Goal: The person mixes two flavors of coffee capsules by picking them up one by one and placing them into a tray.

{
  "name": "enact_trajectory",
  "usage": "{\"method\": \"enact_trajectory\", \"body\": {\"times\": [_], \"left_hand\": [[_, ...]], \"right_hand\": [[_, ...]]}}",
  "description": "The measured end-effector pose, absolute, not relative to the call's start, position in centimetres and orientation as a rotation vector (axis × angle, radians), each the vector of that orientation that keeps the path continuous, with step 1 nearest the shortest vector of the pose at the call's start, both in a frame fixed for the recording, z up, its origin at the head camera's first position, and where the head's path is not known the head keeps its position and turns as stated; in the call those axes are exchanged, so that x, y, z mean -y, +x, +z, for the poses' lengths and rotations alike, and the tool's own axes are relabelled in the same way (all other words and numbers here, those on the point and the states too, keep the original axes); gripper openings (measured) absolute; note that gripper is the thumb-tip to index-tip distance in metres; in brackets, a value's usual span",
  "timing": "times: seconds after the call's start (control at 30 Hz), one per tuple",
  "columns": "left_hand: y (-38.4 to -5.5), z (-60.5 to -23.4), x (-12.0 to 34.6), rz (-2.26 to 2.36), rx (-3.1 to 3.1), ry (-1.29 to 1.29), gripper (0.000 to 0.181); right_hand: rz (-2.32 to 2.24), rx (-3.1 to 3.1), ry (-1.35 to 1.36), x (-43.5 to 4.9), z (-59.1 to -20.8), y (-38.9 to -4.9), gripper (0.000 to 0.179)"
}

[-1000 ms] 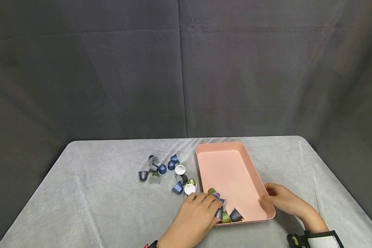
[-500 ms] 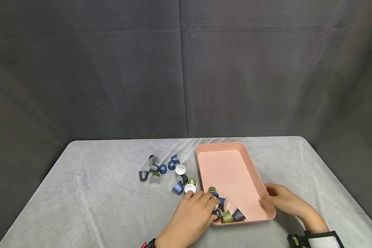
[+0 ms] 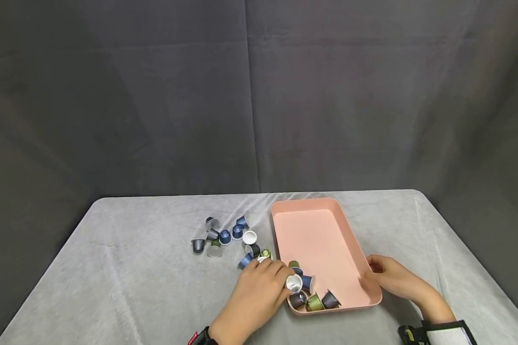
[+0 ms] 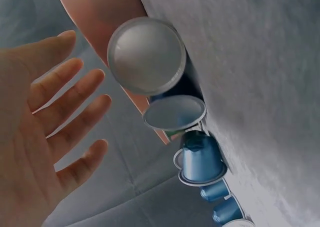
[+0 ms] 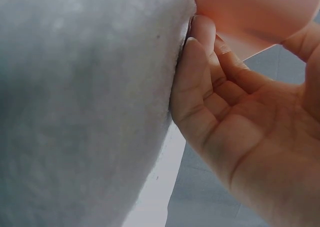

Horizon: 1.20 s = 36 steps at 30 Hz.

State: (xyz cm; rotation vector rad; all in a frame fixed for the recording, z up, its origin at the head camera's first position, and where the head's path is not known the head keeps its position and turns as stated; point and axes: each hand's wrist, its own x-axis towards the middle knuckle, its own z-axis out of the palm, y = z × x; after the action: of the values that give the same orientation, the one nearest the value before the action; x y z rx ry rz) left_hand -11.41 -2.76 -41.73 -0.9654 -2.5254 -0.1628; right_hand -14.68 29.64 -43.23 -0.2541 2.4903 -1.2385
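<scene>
A pink tray [image 3: 312, 235] lies on the table, with several coffee capsules in its near left corner. Among them are a silver-lidded capsule [image 3: 293, 283], a dark capsule [image 3: 298, 300] and a green capsule [image 3: 314, 303]. My left hand [image 3: 256, 292] is over the tray's near left edge, its fingertips close to the silver lid. In the left wrist view that hand [image 4: 55, 117] has its fingers spread and nothing in them. At the tray's right side, my right hand [image 3: 399, 278] holds the wall; the right wrist view shows its fingers [image 5: 192, 62] curled at the tray's underside.
Left of the tray, several loose capsules are scattered on the grey cloth, including a blue capsule [image 3: 225, 237], a dark grey capsule [image 3: 198, 246] and a white-lidded capsule [image 3: 249, 237]. A grey curtain [image 3: 250, 96] hangs behind the table.
My left hand has drawn back leftward, its fingers letting go of capsules in the tray corner. The silver lid and a dark capsule now show there. My right hand stays at the tray wall.
</scene>
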Motion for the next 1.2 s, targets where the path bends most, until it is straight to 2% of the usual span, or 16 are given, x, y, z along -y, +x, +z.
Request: {"method": "enact_trajectory", "body": {"times": [0.57, 1.2], "left_hand": [[-14.4, -41.4, 5.6, -0.24, 2.629, -0.843, 0.034], [-18.3, -40.5, 6.2, -0.303, 2.633, -0.75, 0.034]], "right_hand": [[-1.233, -2.501, -0.252, -29.6, -43.5, -14.8, 0.032], [-1.249, -2.489, -0.285, -30.0, -43.4, -14.4, 0.029]]}}
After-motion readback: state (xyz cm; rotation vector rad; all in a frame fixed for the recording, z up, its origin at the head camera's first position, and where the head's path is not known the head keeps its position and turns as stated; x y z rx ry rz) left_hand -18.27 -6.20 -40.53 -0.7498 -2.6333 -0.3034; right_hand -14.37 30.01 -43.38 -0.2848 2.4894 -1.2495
